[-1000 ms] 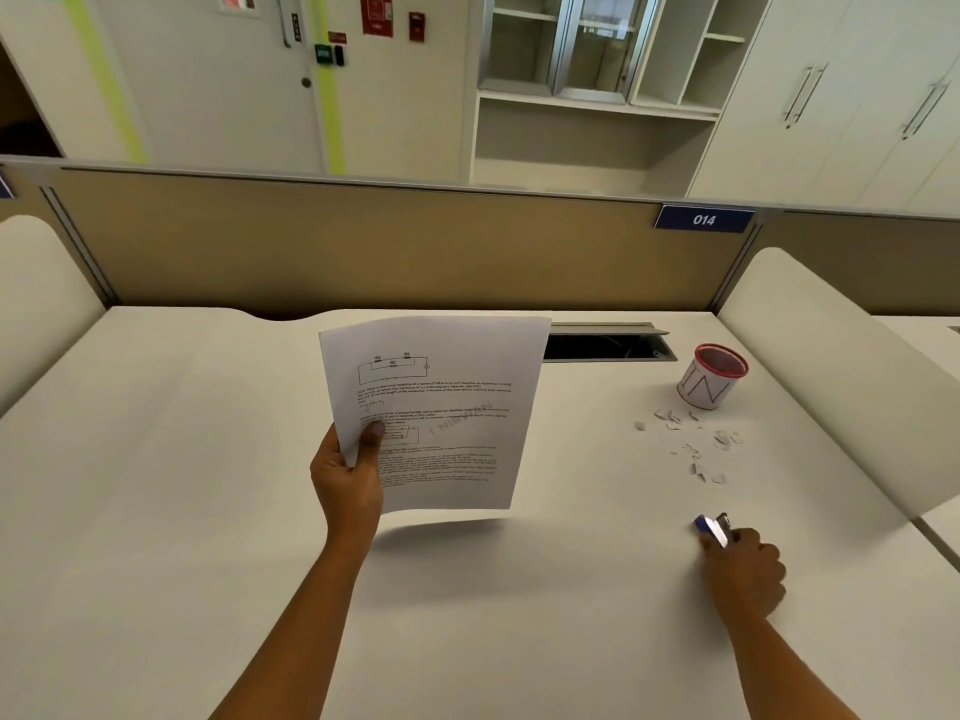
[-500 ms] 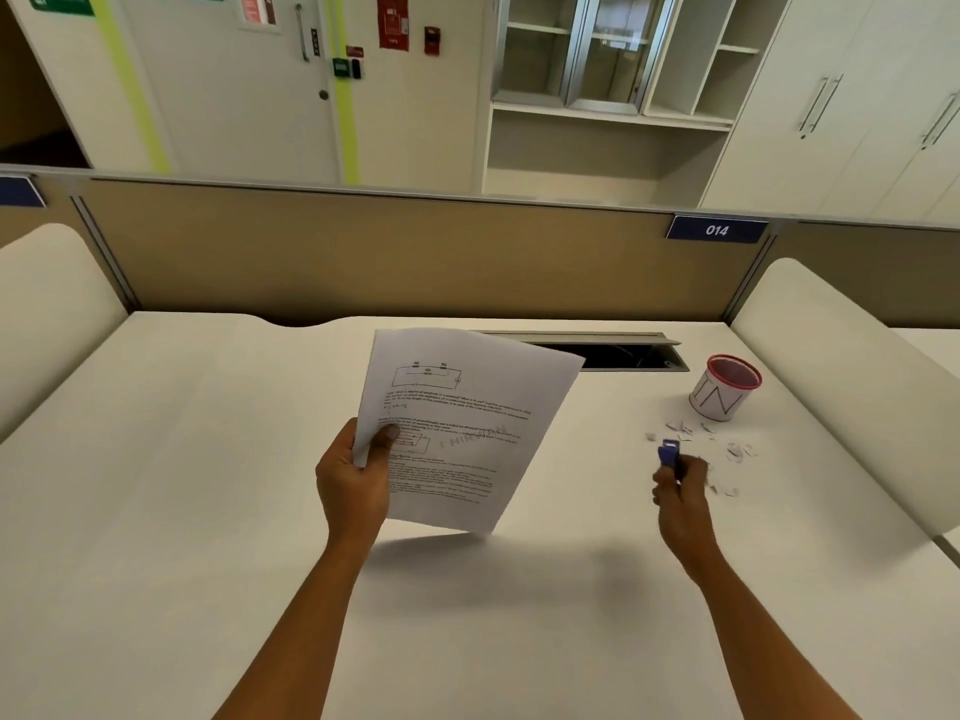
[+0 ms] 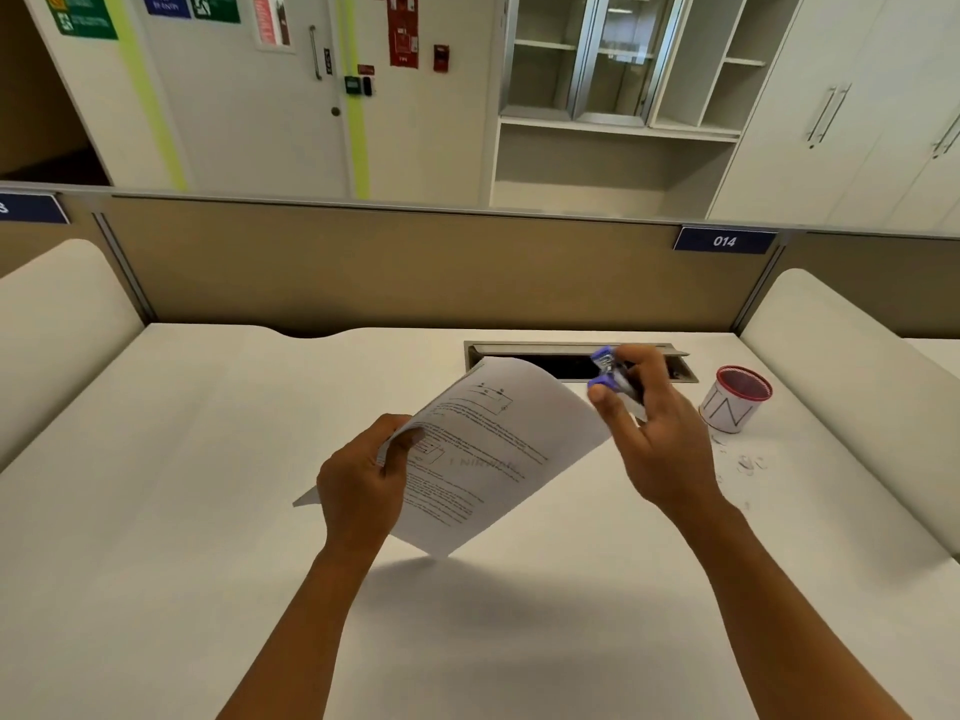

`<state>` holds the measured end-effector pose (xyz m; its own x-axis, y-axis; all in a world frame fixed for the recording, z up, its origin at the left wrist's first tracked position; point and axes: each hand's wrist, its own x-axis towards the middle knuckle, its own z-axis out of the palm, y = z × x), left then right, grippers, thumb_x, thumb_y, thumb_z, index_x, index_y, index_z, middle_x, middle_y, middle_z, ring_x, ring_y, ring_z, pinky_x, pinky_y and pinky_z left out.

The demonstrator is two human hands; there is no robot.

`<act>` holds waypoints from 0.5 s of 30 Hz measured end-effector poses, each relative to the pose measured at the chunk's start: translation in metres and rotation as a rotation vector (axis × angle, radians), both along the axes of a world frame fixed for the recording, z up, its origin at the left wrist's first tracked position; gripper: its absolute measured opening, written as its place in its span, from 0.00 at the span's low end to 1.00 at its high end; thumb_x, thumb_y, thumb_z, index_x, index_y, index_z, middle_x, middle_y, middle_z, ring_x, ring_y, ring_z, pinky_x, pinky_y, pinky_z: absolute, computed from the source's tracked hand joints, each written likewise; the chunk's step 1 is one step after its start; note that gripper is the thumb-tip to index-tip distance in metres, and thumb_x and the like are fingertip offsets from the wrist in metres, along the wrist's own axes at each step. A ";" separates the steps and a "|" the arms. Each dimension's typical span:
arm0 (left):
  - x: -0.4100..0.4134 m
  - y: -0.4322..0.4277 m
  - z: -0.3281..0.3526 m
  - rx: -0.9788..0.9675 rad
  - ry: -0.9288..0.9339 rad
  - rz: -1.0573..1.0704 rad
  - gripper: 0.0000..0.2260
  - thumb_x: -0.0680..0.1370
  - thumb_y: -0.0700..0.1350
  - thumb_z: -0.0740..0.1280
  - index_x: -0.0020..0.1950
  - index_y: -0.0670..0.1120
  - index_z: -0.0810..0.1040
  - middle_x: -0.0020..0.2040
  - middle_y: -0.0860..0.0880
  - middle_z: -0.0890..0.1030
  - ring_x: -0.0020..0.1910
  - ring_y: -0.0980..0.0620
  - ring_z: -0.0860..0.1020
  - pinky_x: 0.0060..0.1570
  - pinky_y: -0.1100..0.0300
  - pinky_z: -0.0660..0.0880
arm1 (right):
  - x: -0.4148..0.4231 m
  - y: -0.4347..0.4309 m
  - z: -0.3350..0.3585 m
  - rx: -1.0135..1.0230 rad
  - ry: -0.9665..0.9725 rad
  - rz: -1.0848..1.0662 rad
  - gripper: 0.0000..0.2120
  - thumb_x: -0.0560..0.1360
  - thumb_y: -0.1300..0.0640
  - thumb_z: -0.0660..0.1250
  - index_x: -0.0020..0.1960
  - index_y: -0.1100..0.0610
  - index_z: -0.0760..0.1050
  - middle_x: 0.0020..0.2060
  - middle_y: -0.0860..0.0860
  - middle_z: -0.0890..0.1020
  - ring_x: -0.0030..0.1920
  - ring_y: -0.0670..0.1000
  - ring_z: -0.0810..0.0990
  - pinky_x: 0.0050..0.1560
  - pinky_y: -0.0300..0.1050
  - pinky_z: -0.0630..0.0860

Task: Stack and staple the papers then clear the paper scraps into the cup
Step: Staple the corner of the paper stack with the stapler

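My left hand (image 3: 363, 480) pinches the left edge of the printed papers (image 3: 488, 454) and holds them tilted above the white desk (image 3: 208, 511). My right hand (image 3: 649, 433) grips a small blue stapler (image 3: 610, 374) in the air, right at the papers' upper right corner. A white cup with a red rim (image 3: 735, 400) stands on the desk to the right. Small white paper scraps (image 3: 748, 462) lie on the desk in front of the cup, partly hidden by my right hand.
A cable slot (image 3: 550, 363) with a raised lid opens in the desk behind the papers. A tan partition (image 3: 389, 267) runs along the back edge. Curved white dividers (image 3: 841, 387) stand at both sides of the desk.
My right hand has lifted the stapler off the desk and carried it up and left to the papers' corner. My left hand has tilted the papers clockwise.
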<state>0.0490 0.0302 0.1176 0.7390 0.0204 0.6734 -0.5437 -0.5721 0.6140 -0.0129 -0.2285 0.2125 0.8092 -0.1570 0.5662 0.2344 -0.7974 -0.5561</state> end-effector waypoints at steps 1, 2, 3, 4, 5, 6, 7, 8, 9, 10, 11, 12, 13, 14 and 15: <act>0.000 0.000 0.002 0.010 -0.008 -0.003 0.11 0.77 0.52 0.63 0.52 0.49 0.81 0.42 0.52 0.84 0.33 0.57 0.76 0.35 0.70 0.73 | -0.002 0.003 0.004 -0.103 -0.003 -0.009 0.20 0.74 0.34 0.55 0.59 0.45 0.66 0.41 0.36 0.77 0.33 0.41 0.74 0.31 0.31 0.66; 0.000 0.001 0.003 0.026 -0.016 -0.002 0.11 0.77 0.52 0.63 0.52 0.49 0.81 0.42 0.52 0.84 0.33 0.56 0.77 0.34 0.70 0.73 | -0.003 0.006 0.006 -0.181 -0.005 -0.010 0.21 0.74 0.35 0.56 0.59 0.47 0.67 0.42 0.39 0.79 0.32 0.42 0.73 0.31 0.29 0.63; 0.000 0.002 0.004 0.048 -0.029 0.004 0.11 0.78 0.53 0.63 0.51 0.49 0.82 0.41 0.52 0.84 0.33 0.56 0.77 0.34 0.70 0.73 | -0.005 0.009 0.008 -0.236 -0.005 -0.007 0.21 0.74 0.35 0.58 0.58 0.48 0.69 0.44 0.42 0.81 0.31 0.43 0.72 0.31 0.28 0.62; 0.000 0.002 0.004 0.072 -0.045 0.008 0.12 0.78 0.53 0.62 0.51 0.49 0.82 0.41 0.52 0.84 0.33 0.55 0.78 0.34 0.69 0.73 | -0.005 0.011 0.008 -0.277 -0.005 -0.002 0.20 0.74 0.36 0.59 0.58 0.49 0.69 0.45 0.45 0.83 0.33 0.44 0.72 0.31 0.28 0.62; -0.001 0.003 0.005 0.091 -0.062 0.007 0.12 0.78 0.53 0.62 0.50 0.49 0.82 0.41 0.52 0.84 0.33 0.54 0.79 0.34 0.67 0.75 | -0.005 0.012 0.008 -0.308 -0.006 0.004 0.20 0.74 0.37 0.59 0.58 0.49 0.69 0.47 0.46 0.84 0.35 0.45 0.73 0.32 0.27 0.62; -0.001 0.003 0.006 0.106 -0.078 0.005 0.13 0.78 0.53 0.61 0.50 0.49 0.82 0.41 0.52 0.85 0.33 0.53 0.80 0.34 0.65 0.76 | -0.005 0.013 0.008 -0.327 -0.003 0.007 0.20 0.73 0.37 0.60 0.58 0.49 0.69 0.47 0.46 0.84 0.36 0.45 0.73 0.33 0.27 0.63; -0.002 0.003 0.006 0.120 -0.093 0.004 0.13 0.78 0.54 0.61 0.50 0.48 0.82 0.41 0.51 0.85 0.33 0.52 0.80 0.34 0.64 0.77 | -0.005 0.013 0.006 -0.341 0.000 0.007 0.20 0.73 0.37 0.61 0.58 0.48 0.68 0.48 0.46 0.84 0.38 0.45 0.74 0.33 0.26 0.63; -0.002 0.003 0.007 0.133 -0.104 0.004 0.14 0.78 0.54 0.61 0.49 0.48 0.82 0.41 0.51 0.85 0.33 0.52 0.80 0.34 0.64 0.77 | -0.005 0.013 0.005 -0.352 0.003 0.003 0.20 0.73 0.37 0.61 0.58 0.48 0.68 0.48 0.46 0.84 0.38 0.45 0.75 0.34 0.26 0.63; -0.003 0.003 0.008 0.143 -0.109 0.003 0.14 0.78 0.54 0.61 0.49 0.48 0.83 0.41 0.51 0.85 0.33 0.52 0.81 0.34 0.64 0.77 | -0.004 0.013 0.004 -0.362 0.007 -0.001 0.20 0.73 0.37 0.61 0.58 0.49 0.69 0.48 0.46 0.84 0.39 0.46 0.76 0.34 0.26 0.63; -0.003 0.003 0.008 0.152 -0.112 0.003 0.14 0.78 0.53 0.61 0.49 0.48 0.83 0.41 0.51 0.85 0.33 0.51 0.81 0.34 0.65 0.76 | -0.004 0.013 0.003 -0.372 0.006 0.000 0.20 0.73 0.37 0.61 0.58 0.49 0.69 0.47 0.46 0.85 0.39 0.47 0.78 0.34 0.26 0.64; -0.004 0.003 0.008 0.159 -0.115 0.002 0.14 0.78 0.54 0.61 0.49 0.48 0.83 0.41 0.51 0.85 0.33 0.51 0.81 0.35 0.67 0.75 | -0.004 0.014 0.002 -0.382 -0.001 0.006 0.20 0.73 0.37 0.61 0.58 0.49 0.69 0.47 0.47 0.85 0.39 0.49 0.80 0.34 0.28 0.65; -0.004 0.003 0.009 0.166 -0.114 0.001 0.15 0.78 0.55 0.60 0.49 0.48 0.83 0.41 0.51 0.85 0.33 0.51 0.81 0.35 0.68 0.74 | -0.004 0.014 0.001 -0.392 -0.010 0.013 0.20 0.73 0.37 0.61 0.58 0.49 0.69 0.47 0.47 0.85 0.39 0.50 0.81 0.34 0.30 0.67; -0.004 0.003 0.009 0.171 -0.113 0.000 0.16 0.78 0.55 0.59 0.49 0.48 0.83 0.41 0.51 0.85 0.33 0.52 0.81 0.36 0.69 0.72 | -0.004 0.014 0.000 -0.402 -0.019 0.018 0.20 0.73 0.37 0.61 0.58 0.49 0.69 0.47 0.47 0.85 0.39 0.50 0.81 0.33 0.32 0.68; -0.004 0.003 0.010 0.177 -0.114 -0.001 0.17 0.78 0.56 0.59 0.49 0.48 0.83 0.41 0.52 0.85 0.34 0.52 0.81 0.36 0.70 0.72 | -0.003 0.014 -0.001 -0.412 -0.024 0.022 0.20 0.73 0.37 0.61 0.58 0.48 0.69 0.47 0.47 0.85 0.39 0.50 0.81 0.33 0.33 0.69; -0.005 0.002 0.011 0.183 -0.118 -0.003 0.17 0.79 0.56 0.58 0.49 0.48 0.83 0.41 0.52 0.85 0.34 0.52 0.81 0.36 0.70 0.71 | -0.003 0.015 -0.001 -0.421 -0.028 0.024 0.20 0.73 0.37 0.61 0.58 0.48 0.69 0.47 0.46 0.85 0.39 0.49 0.81 0.34 0.33 0.70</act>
